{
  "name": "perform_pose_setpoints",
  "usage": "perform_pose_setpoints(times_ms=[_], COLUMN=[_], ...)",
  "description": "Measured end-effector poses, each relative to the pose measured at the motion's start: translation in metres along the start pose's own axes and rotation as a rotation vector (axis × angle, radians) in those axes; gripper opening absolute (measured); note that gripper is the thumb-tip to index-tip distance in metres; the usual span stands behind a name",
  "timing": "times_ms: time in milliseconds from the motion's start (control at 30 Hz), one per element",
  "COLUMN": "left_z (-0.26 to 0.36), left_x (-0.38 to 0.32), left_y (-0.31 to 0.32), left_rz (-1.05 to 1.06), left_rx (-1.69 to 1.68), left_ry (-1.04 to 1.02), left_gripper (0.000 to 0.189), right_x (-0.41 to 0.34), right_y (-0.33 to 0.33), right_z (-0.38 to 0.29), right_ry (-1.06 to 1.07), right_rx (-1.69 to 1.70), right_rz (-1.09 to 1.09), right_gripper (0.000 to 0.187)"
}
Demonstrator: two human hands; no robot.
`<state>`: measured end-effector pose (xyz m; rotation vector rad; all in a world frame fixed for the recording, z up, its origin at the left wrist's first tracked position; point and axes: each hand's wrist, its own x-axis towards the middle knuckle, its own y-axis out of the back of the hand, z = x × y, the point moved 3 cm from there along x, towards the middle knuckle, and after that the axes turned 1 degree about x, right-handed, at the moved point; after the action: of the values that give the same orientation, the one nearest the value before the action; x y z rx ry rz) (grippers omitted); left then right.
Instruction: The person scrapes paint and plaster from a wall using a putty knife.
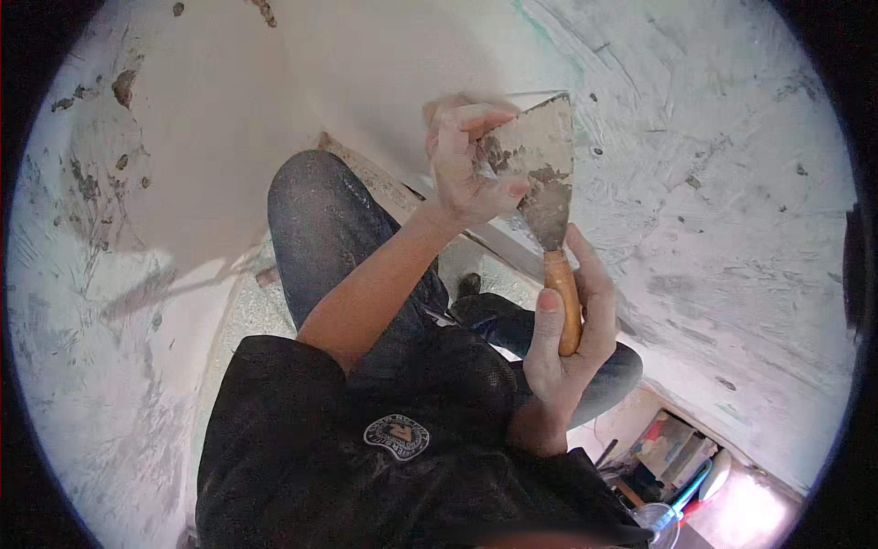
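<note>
My right hand (579, 343) grips the wooden handle of a putty knife (549, 178), its thumb lying along the handle. The blade points up and away from me, its metal smeared with pale and dark dried residue. At the blade's left edge is my left hand (463, 161), with thumb and fingertips against the metal. Both hands are coated in white dust. A thin pale edge shows behind the top of the blade; what it belongs to is hidden.
Patchy white plastered walls (706, 206) rise on both sides, with chips and dark spots. My bent knee (312, 199) in dusty jeans is close to the left forearm. A wooden strip (370, 168) runs behind it. Cluttered items (675, 446) are at lower right.
</note>
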<state>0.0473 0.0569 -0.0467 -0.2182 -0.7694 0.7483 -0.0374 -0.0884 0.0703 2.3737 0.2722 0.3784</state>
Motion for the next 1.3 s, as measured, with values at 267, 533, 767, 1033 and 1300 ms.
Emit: perform_pose_setpoints(times_ms=[267,533,767,1033,1300], left_z=[-0.003,0.003,0.005,0.033,0.033], left_x=[0.009,0.012,0.019,0.007,0.004], left_y=[0.008,0.003,0.014,-0.014,-0.015], left_rz=[-0.108,-0.129,-0.152,0.080,-0.243], left_rx=[0.160,0.102,0.321,0.190,0.459], left_ry=[-0.076,0.068,-0.095,-0.435,-0.594], left_gripper=[0.064,0.054,0.052,0.069,0.034], right_x=[0.001,0.009,0.005,-0.004,-0.003], right_y=[0.002,-0.004,-0.009,0.002,-0.008], right_z=[-0.009,-0.013,-0.018,-0.011,-0.003], right_ry=[-0.011,-0.037,0.013,-0.144,-0.125], right_rx=[0.126,0.172,0.168,0.207,0.310], right_rz=[0.000,0.053,0.037,0.014,0.031], right_gripper=[0.049,0.043,0.042,0.042,0.042])
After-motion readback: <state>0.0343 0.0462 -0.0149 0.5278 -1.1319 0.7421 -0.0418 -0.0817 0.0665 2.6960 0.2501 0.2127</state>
